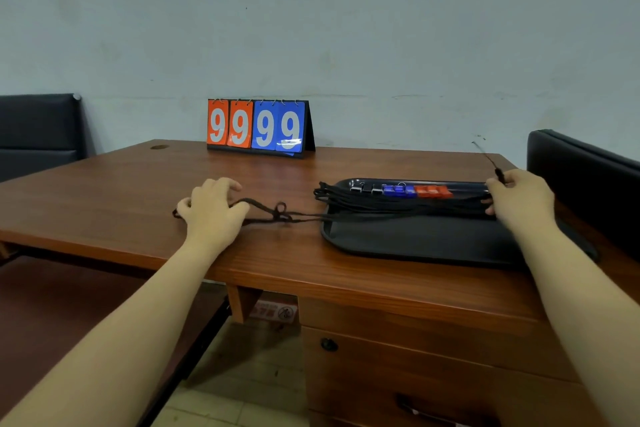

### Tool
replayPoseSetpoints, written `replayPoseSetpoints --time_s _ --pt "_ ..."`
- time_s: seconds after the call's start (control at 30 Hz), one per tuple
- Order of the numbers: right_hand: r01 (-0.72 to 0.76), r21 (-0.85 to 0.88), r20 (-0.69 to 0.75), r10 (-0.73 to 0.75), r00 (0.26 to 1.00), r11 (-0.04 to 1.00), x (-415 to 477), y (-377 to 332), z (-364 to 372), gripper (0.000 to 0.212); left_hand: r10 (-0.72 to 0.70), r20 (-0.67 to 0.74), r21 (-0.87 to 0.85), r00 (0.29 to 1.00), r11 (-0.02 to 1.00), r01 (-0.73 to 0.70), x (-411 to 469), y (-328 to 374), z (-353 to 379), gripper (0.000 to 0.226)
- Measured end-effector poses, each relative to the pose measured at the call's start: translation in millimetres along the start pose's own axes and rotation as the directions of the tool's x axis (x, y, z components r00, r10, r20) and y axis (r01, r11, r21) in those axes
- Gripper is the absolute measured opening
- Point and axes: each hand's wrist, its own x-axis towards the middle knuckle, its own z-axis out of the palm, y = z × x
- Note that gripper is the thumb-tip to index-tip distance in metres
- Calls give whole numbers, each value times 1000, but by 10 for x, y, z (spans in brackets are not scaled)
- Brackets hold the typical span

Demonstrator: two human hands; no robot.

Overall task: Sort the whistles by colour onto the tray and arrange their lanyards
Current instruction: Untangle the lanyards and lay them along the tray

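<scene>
A black tray (415,241) lies on the right of the wooden desk. Along its far rim sit black whistles (363,189), blue whistles (398,190) and red whistles (433,191) in a row. Their black lanyards (398,206) stretch across the tray in a bundle. One knotted lanyard (280,213) trails left off the tray onto the desk. My left hand (211,215) presses on its far end, fingers curled over the cord. My right hand (519,199) rests at the tray's right edge and pinches a cord end (498,174) that sticks upward.
A flip scoreboard (259,126) showing 99 in orange and 99 in blue stands at the desk's back edge by the wall. Dark padded chairs (38,128) flank the desk on the left and right (588,177). A drawer unit (398,357) sits below the desk.
</scene>
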Motion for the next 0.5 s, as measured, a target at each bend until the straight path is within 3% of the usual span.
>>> replayPoseSetpoints --time_s 0.1,0.23,0.33,0.5 --pt "26 -47 35 -24 999 999 -19 -28 -9 20 302 61 -78 951 952 -297 -67 -20 -7 34" --pt "24 -13 79 -23 997 1000 -39 -53 5 18 443 13 -132 896 889 -438 -107 8 -23 45" --pt "34 7 99 -34 994 999 -46 -62 10 16 393 50 -210 918 903 -375 -114 31 -12 42" --pt "-8 -19 -27 7 1000 1000 -21 -17 -27 28 65 -20 -235 998 970 -68 -65 -7 21 38"
